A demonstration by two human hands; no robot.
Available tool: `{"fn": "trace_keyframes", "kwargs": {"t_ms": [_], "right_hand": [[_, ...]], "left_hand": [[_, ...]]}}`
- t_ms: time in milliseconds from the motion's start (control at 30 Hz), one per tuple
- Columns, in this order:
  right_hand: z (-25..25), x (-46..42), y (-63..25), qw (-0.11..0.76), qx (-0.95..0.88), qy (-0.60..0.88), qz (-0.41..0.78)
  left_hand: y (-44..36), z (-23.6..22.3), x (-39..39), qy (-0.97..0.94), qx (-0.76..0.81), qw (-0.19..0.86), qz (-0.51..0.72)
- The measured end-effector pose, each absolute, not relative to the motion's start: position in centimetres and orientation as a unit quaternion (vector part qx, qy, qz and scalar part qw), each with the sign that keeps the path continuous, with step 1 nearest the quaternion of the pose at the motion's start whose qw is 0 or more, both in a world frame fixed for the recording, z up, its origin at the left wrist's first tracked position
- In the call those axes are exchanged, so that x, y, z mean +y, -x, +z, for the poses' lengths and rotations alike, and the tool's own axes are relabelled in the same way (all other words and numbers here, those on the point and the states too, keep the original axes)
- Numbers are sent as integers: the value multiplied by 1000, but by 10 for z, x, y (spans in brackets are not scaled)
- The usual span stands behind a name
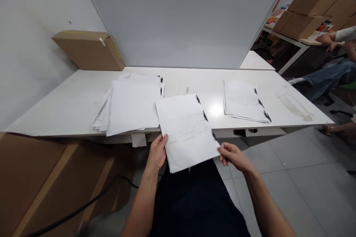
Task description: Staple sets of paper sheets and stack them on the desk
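Bench (69,107): white, backed along its rear edge by a grey panel (178,18); a closed box (86,52) is stood at the rear left corner. A smear (296,108) is seen toward the right front corner.

Left pile (133,105): loose sheets, unevenly stacked left of the middle, brought up to the front edge. Right pile (241,100): smaller, dark-marked along its right side, laid near the front edge, toward the right corner.

Held paper (186,133): dark-marked along its right side, faintly lined, held tilted at the middle of the front edge, its near part out past that edge. Number of sheets: cannot be told; more than one is suggested by the left margin.

Risks, as judged: an under-sheet could be slipped out and dropped to the floor, since only the margins are gripped. The near right corner could be creased by too tight a pinch. The left pile could be dragged askew, its edge being overlapped in view by the held paper; contact cannot be told.

Left hand (158,152): closed on the left margin, thumb laid on top, fingers tucked beneath. Right hand (230,154): pinched on the near right corner, thumb uppermost, fingers curled. Forearms: extended forward, angled inward toward the paper, wrists held short of the bench.
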State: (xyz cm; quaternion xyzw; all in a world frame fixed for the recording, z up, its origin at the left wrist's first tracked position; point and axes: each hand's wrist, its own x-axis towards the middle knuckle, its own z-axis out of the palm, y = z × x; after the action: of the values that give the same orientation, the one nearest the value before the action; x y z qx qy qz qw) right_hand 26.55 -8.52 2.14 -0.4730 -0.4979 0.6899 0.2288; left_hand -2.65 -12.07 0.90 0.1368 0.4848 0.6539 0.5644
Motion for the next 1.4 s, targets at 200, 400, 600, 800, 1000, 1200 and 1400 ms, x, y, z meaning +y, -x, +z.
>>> {"fn": "trace_keyframes", "kwargs": {"t_ms": [200, 400, 600, 800, 1000, 1200, 1400], "right_hand": [[9, -90, -267, 264, -467, 469, 702], [-6, -75, -246, 308, -474, 529, 634], [27, -60, -263, 305, -669, 566, 373], [110, -56, -280, 215, -803, 530, 170], [173, -43, -270, 151, -887, 433, 62], [204, -17, -250, 114, -899, 413, -89], [194, 2, -239, 53, -898, 430, -74]], "left_hand": [[8, 5, -126, -163, 531, 564, 611], [1, -16, -132, -241, 574, 533, 574], [14, -3, -131, -474, 758, 189, 407], [21, 43, -100, -563, 652, 42, 506], [30, 69, -59, -533, 573, 236, 576], [36, 70, -46, -491, 480, 317, 654], [41, 53, -43, -518, 486, 337, 619]]}}
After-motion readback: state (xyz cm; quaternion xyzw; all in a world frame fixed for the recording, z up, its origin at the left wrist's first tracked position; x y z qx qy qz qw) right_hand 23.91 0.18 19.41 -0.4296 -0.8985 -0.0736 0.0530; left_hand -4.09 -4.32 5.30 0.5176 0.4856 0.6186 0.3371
